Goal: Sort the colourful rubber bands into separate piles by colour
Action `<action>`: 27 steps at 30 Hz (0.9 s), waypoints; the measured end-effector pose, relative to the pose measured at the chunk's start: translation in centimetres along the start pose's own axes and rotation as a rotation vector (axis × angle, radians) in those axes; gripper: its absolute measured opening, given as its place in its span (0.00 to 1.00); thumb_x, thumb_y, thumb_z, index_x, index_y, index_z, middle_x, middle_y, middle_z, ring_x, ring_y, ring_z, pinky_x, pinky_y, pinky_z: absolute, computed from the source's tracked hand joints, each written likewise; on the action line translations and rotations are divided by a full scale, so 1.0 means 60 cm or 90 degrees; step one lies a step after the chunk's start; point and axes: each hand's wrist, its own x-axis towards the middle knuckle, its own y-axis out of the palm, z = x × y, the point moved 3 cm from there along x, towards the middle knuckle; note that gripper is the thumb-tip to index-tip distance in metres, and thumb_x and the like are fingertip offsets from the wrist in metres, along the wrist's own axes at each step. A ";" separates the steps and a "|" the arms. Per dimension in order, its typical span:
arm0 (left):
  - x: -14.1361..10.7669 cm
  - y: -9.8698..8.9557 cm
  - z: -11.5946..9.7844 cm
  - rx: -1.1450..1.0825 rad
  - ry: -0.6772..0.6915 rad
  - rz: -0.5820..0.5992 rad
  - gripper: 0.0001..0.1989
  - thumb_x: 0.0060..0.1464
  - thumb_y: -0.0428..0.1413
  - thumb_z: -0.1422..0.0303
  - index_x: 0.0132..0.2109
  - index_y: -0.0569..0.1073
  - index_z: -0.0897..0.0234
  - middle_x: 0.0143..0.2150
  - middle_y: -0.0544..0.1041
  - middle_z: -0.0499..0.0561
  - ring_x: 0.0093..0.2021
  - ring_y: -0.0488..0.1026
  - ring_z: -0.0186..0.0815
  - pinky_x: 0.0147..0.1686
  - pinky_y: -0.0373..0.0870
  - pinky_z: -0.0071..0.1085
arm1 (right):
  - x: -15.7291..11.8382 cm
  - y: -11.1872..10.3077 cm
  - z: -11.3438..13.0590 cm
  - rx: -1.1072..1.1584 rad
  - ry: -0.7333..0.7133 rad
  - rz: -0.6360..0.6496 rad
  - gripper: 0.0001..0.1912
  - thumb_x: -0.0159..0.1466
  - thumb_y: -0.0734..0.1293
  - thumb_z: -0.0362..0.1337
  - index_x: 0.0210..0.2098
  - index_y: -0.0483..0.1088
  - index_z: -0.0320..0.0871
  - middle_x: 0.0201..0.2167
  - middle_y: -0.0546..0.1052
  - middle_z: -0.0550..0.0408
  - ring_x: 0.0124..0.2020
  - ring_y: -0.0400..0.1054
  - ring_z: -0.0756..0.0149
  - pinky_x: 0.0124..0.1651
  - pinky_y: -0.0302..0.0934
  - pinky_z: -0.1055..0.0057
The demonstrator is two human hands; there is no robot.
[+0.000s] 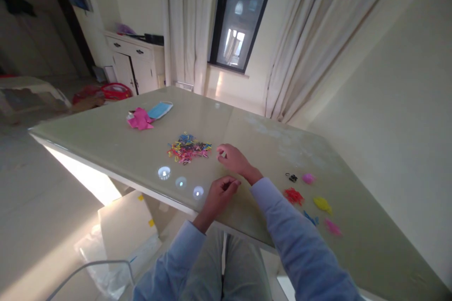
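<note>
A mixed pile of small, many-coloured rubber bands point(189, 149) lies near the middle of the table. Just right of it is my right hand point(233, 159), thumb and forefinger curved with a gap between them and nothing visible in it. Closer to the table's front edge, my left hand point(221, 195) is closed, thumb against curled fingers; whatever it may hold is hidden. Beyond my right forearm lie small groups sorted by colour: black bands point(293, 178), red bands point(294, 196), blue bands point(311, 218), a yellow bunch point(322, 204), a pink bunch point(308, 178) and another pink bunch point(333, 227).
On the table's point(106, 134) far left are a crumpled pink piece point(141, 119) and a blue face mask point(160, 110). A white cabinet point(137, 63) stands behind. An open carton point(129, 225) and clear plastic sit on the floor below the front edge.
</note>
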 end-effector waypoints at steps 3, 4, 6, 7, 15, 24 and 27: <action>0.001 0.002 0.004 -0.012 -0.005 -0.001 0.18 0.53 0.54 0.54 0.27 0.71 0.64 0.21 0.65 0.45 0.24 0.60 0.30 0.25 0.57 0.27 | 0.045 0.014 -0.002 -0.043 0.005 0.029 0.13 0.63 0.63 0.30 0.47 0.72 0.40 0.45 0.76 0.47 0.44 0.69 0.63 0.48 0.60 0.71; 0.002 0.003 0.004 -0.019 -0.005 0.000 0.18 0.52 0.55 0.53 0.27 0.72 0.64 0.21 0.66 0.45 0.24 0.60 0.30 0.25 0.57 0.27 | 0.058 0.018 -0.002 -0.058 0.005 0.040 0.14 0.64 0.63 0.30 0.48 0.72 0.40 0.46 0.76 0.47 0.45 0.69 0.62 0.48 0.60 0.71; 0.002 0.004 0.005 -0.033 -0.006 0.003 0.18 0.52 0.55 0.53 0.28 0.73 0.65 0.22 0.67 0.46 0.24 0.60 0.30 0.25 0.57 0.27 | 0.080 0.025 0.000 -0.087 0.005 0.058 0.16 0.64 0.63 0.31 0.51 0.71 0.42 0.48 0.75 0.46 0.46 0.70 0.61 0.48 0.60 0.70; 0.003 0.004 0.005 -0.038 -0.009 0.005 0.17 0.51 0.55 0.54 0.28 0.73 0.65 0.22 0.67 0.46 0.24 0.60 0.30 0.25 0.57 0.27 | 0.090 0.029 0.001 -0.100 0.006 0.064 0.18 0.64 0.63 0.32 0.53 0.70 0.42 0.49 0.74 0.46 0.46 0.70 0.61 0.48 0.60 0.70; 0.003 0.003 0.008 -0.047 0.010 0.001 0.14 0.52 0.53 0.59 0.27 0.72 0.65 0.22 0.68 0.47 0.26 0.62 0.31 0.27 0.58 0.28 | 0.144 0.059 0.003 -0.156 0.005 0.128 0.13 0.63 0.63 0.31 0.43 0.77 0.44 0.44 0.79 0.46 0.45 0.71 0.59 0.46 0.59 0.70; 0.004 0.003 0.006 -0.025 0.011 -0.005 0.11 0.50 0.52 0.62 0.25 0.69 0.64 0.21 0.66 0.46 0.24 0.60 0.30 0.26 0.56 0.28 | 0.138 0.063 0.000 -0.110 0.038 0.092 0.12 0.63 0.64 0.31 0.42 0.78 0.46 0.45 0.80 0.50 0.47 0.70 0.62 0.47 0.58 0.73; 0.005 0.003 0.008 -0.023 0.014 -0.010 0.10 0.49 0.51 0.64 0.24 0.68 0.64 0.21 0.65 0.45 0.24 0.59 0.30 0.26 0.55 0.28 | 0.138 0.067 -0.003 -0.057 0.057 0.070 0.12 0.62 0.63 0.29 0.39 0.78 0.44 0.43 0.80 0.50 0.45 0.71 0.63 0.48 0.59 0.73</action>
